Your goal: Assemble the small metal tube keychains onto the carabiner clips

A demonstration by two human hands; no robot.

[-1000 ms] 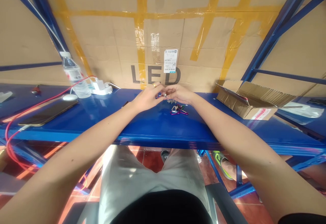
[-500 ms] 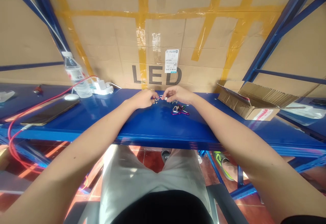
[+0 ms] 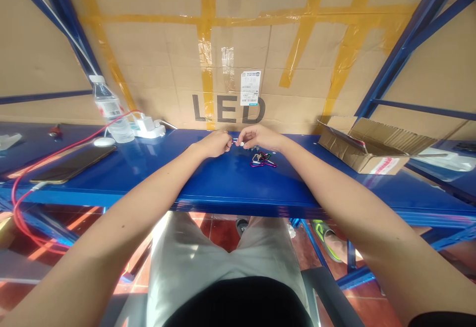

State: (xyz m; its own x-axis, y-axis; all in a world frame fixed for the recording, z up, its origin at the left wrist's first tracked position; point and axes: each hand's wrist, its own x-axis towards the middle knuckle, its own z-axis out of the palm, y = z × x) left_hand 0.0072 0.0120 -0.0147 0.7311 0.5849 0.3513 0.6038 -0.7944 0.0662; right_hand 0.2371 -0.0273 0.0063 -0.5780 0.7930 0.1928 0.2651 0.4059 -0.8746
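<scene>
While the left hand (image 3: 216, 144) curls, hold unclear, right hand (image 3: 259, 137) pinching white piece (image 3: 242, 144), tabletop (image 3: 230, 181) reaching near edge (image 3: 241, 203)

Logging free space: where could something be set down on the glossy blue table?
Bare: the table between its front edge and the multicoloured metal carabiners; also between the flat dark phone and left hand. Crowded: beside the right hand, small shiny pieces; by the clear plastic bottle, a white plug.

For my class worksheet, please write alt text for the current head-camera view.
A person's right hand holds a small pale round piece near the left hand, at a blue table. Colourful clips lie nearer the wearer; a phone and bottle sit left, an open cardboard box right.
</scene>
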